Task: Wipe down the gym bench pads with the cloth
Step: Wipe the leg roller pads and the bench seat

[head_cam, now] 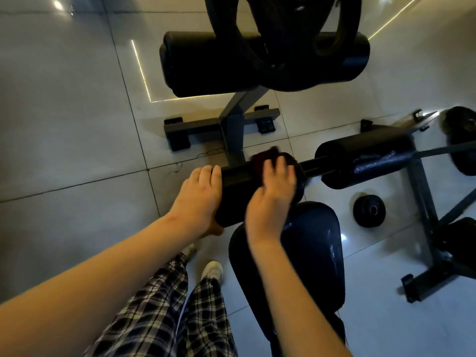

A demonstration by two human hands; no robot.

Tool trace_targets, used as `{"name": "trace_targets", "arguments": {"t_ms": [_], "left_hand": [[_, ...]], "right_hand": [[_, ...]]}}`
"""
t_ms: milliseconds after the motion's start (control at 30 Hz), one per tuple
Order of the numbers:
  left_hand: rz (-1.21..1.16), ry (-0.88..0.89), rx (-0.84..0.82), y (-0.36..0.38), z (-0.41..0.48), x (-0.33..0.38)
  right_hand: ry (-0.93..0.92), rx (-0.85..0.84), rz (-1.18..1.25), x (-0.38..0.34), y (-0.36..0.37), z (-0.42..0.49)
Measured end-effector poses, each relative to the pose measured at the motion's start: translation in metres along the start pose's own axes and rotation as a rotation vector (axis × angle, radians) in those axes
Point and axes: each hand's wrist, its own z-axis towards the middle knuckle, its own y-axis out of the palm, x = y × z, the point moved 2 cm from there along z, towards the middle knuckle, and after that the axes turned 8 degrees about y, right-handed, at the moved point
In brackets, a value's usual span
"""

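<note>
A black foam roller pad (237, 191) lies across the middle of the view on the bench's leg bar. My left hand (198, 199) grips its left end, fingers over the top and thumb underneath. My right hand (270, 199) presses a dark reddish cloth (260, 158) onto the right part of the same pad; the hand is blurred. A second roller pad (360, 163) sits on the bar to the right. The glossy dark seat pad (304, 253) lies just below my right hand. A large black pad (211, 63) stands higher up.
A weight plate (278, 34) overlaps the large pad at the top. The grey steel frame base (221, 124) rests on the tiled floor. A small weight plate (369, 212) lies on the floor at right, beside another frame (425, 228). My plaid trouser legs stand at bottom centre.
</note>
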Motion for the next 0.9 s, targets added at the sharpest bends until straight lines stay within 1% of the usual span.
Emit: {"name": "trace_targets", "arguments": {"t_ms": [67, 133, 167, 233, 300, 333, 433, 500, 533, 600, 667, 733, 800, 867, 900], "left_hand": [[-0.105, 0.011, -0.017, -0.006, 0.006, -0.007], [-0.18, 0.037, -0.021, -0.008, 0.008, -0.014], [-0.223, 0.041, -0.03, -0.008, 0.008, -0.017], [-0.314, 0.027, -0.068, -0.013, 0.011, -0.022], [-0.413, -0.002, -0.142, -0.017, 0.018, -0.03], [-0.471, -0.019, -0.199, -0.017, 0.021, -0.035], [-0.625, -0.049, -0.344, -0.02, 0.029, -0.046], [-0.637, -0.033, -0.387, -0.025, 0.031, -0.047], [-0.601, -0.018, -0.392, -0.028, 0.03, -0.045], [-0.402, 0.014, -0.353, -0.032, 0.025, -0.039], [-0.172, 0.026, -0.228, -0.03, 0.013, -0.031], [-0.033, 0.034, -0.059, -0.021, -0.007, -0.022], [-0.025, 0.041, 0.105, -0.008, -0.028, -0.015], [-0.055, 0.029, 0.153, 0.004, -0.036, -0.011], [-0.071, 0.014, 0.133, 0.006, -0.035, -0.011]], "right_hand": [[-0.136, -0.062, -0.005, -0.02, 0.013, -0.038], [-0.209, -0.127, -0.005, -0.029, 0.019, -0.063], [-0.239, -0.159, -0.002, -0.029, 0.018, -0.065], [-0.361, -0.218, -0.037, -0.021, 0.01, -0.049], [-0.454, -0.236, -0.094, -0.002, -0.001, -0.021], [-0.434, -0.215, -0.117, 0.011, -0.008, -0.005], [-0.211, -0.162, -0.092, 0.043, -0.027, 0.037], [-0.079, -0.137, -0.016, 0.043, -0.031, 0.043], [-0.025, -0.106, 0.003, 0.035, -0.027, 0.038], [0.013, -0.063, 0.015, 0.013, -0.015, 0.012], [-0.099, -0.084, 0.032, -0.014, 0.0, -0.031], [-0.2, -0.161, 0.032, -0.025, 0.01, -0.064], [-0.256, -0.208, 0.049, -0.016, 0.012, -0.07], [-0.371, -0.237, 0.038, -0.002, 0.008, -0.06], [-0.432, -0.244, 0.019, 0.006, 0.005, -0.052]]}}
